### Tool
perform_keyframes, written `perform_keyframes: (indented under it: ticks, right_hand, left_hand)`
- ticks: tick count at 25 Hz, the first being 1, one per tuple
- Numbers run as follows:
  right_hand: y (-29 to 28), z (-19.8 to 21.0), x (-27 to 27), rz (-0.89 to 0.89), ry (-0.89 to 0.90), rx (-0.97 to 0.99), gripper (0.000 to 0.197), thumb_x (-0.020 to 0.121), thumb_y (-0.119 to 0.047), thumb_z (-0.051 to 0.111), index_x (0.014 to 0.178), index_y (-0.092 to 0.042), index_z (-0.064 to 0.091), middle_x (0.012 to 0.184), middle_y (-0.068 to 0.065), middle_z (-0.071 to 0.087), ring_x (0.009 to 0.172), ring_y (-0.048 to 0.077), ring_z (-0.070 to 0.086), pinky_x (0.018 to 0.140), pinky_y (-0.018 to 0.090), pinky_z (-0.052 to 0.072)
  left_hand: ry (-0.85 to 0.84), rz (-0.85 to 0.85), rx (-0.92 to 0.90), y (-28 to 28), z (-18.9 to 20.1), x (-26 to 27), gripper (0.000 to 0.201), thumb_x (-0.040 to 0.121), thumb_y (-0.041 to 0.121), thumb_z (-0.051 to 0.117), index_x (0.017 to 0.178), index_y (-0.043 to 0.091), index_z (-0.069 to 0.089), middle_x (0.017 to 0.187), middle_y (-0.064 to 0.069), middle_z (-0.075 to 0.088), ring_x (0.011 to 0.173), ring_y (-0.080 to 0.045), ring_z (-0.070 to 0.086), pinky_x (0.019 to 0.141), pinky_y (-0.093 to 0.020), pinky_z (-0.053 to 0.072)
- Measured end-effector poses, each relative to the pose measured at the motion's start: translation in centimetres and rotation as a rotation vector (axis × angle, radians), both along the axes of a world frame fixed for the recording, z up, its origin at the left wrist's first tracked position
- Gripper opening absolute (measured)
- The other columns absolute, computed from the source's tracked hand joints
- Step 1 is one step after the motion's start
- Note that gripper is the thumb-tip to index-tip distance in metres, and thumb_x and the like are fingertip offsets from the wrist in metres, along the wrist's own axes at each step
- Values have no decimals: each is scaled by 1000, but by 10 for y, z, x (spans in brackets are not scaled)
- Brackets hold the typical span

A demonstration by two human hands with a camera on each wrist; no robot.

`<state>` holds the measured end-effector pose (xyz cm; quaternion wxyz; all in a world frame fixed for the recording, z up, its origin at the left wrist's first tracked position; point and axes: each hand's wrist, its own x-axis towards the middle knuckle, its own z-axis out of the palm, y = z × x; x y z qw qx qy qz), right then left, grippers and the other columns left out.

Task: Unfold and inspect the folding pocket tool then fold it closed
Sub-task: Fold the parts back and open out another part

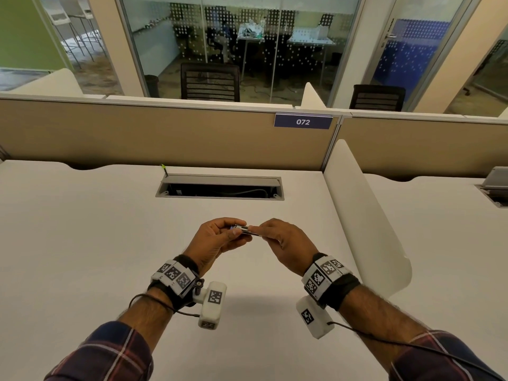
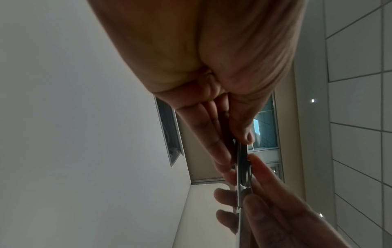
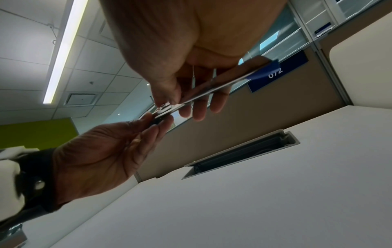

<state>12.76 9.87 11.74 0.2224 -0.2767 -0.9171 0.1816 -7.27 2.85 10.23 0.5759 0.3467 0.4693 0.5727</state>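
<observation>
White desk (image 1: 82,243), open cable tray (image 1: 220,188)

The slim folding pocket tool (image 1: 245,230) is shiny silver metal. Dark red-and-navy plaid sleeves (image 1: 110,353) cover both forearms. Black-and-white square marker patterns sit on the white wrist bands (image 1: 176,276). A navy sign (image 1: 303,121) carries white digits above the off-white desk (image 1: 82,229).

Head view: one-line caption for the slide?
Both hands hold a small metal pocket tool above the white desk, left hand and right hand each pinching one end.
</observation>
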Motion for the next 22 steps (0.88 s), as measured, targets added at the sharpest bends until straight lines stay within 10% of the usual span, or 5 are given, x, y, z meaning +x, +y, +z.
perform_keyframes:
  ticks: [16, 22]
  right_hand:
    - [-7, 17, -4, 80, -166, -132, 7, 88, -18, 55, 85, -21, 49, 78, 3, 58, 68, 21, 52, 63, 39, 51]
    - [-3, 13, 5, 70, -162, -148, 24, 95, -19, 49, 116, -28, 56, 95, 0, 66, 80, 13, 55, 74, 28, 50]
  left_hand:
    - [80, -111, -16, -5, -8, 14, 18, 93, 3, 60, 108, 3, 69, 104, -21, 76, 98, -35, 74, 90, -40, 59]
    - [22, -36, -18, -7, -9, 3, 17, 93, 2, 60, 108, 1, 69, 105, -24, 74, 100, -38, 73, 88, -38, 60]
